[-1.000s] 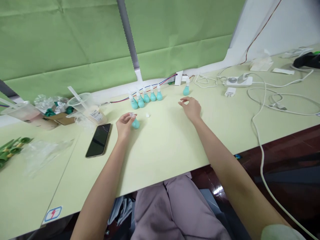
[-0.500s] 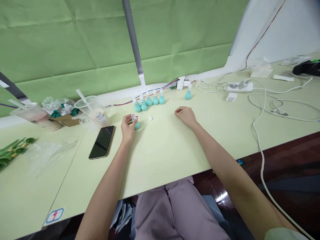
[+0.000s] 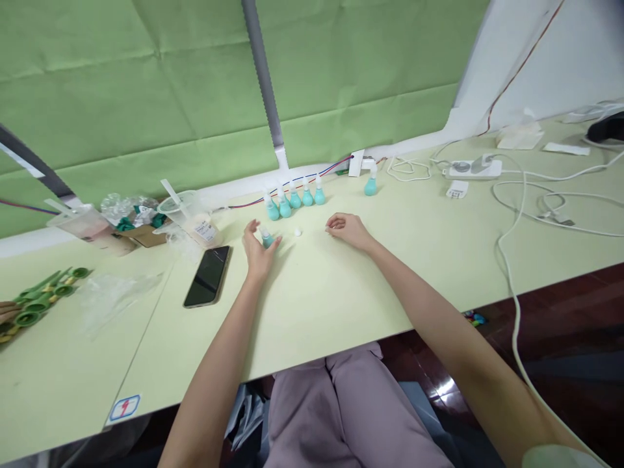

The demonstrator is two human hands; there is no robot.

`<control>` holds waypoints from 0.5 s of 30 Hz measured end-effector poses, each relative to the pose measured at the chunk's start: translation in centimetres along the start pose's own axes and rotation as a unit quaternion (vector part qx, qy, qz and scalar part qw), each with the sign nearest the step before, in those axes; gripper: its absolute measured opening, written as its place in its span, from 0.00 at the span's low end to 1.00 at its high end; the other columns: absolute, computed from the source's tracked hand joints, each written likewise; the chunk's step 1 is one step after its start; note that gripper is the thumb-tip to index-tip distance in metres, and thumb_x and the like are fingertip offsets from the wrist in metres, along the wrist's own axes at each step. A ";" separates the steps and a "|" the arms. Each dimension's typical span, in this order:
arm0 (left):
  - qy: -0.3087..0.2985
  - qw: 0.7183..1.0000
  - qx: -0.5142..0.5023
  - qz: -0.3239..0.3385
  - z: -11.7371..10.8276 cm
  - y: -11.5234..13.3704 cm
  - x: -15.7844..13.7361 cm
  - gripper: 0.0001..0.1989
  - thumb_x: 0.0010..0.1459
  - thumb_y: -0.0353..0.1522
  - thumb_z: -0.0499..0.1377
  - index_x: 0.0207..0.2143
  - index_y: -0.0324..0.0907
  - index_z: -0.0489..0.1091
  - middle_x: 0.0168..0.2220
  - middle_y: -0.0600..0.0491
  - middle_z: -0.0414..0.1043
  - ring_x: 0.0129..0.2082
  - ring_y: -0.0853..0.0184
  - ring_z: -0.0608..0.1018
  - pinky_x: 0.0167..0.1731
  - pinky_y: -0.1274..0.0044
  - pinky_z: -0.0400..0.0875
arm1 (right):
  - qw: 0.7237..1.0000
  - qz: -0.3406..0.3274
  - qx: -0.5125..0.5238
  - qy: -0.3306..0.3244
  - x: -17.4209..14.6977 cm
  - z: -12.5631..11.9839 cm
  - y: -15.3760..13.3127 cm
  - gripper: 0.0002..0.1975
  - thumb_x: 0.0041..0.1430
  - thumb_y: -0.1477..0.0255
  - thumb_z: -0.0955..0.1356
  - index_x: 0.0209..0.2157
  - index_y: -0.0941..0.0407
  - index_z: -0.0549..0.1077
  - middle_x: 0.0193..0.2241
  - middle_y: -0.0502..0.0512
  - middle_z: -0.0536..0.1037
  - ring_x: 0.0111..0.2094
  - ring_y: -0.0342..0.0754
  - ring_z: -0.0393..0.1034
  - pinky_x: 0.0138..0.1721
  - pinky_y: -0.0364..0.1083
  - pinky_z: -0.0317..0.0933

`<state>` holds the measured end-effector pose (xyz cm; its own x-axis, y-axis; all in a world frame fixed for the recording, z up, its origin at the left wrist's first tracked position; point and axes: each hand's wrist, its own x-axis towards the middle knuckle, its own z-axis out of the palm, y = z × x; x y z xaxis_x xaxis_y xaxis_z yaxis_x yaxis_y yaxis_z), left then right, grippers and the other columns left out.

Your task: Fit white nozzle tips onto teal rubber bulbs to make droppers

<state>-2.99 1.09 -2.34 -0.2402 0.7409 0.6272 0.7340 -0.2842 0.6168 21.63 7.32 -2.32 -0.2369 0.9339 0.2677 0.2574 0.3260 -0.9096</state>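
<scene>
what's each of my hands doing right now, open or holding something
Left hand: open, spread around a teal bottle; contact can't be told.
Right hand: fingers curled; can't tell whether it holds anything.

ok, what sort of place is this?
Probably a shared indoor work table, perhaps in a workshop or office: a row of teal bottles, a power strip with cables, and another person's hand at the left edge.
</scene>
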 end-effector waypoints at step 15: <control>-0.320 0.867 0.316 0.212 4.1 4.7 2.8 0.17 0.52 0.18 0.46 0.36 0.37 0.70 0.41 0.41 0.69 0.40 0.59 0.72 0.41 0.70 0.62 | 0.998 -0.024 0.036 -0.036 0.7 0.0 1.1 0.08 0.44 0.71 0.70 0.28 0.59 0.76 0.19 0.50 0.73 0.19 0.38 0.65 0.21 0.38 0.63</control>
<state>2.37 4.28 0.38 0.3908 0.8947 0.2165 0.9202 -0.3738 -0.1160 21.70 8.36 -3.14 -0.3154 0.9034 0.2903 0.1769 0.3566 -0.9174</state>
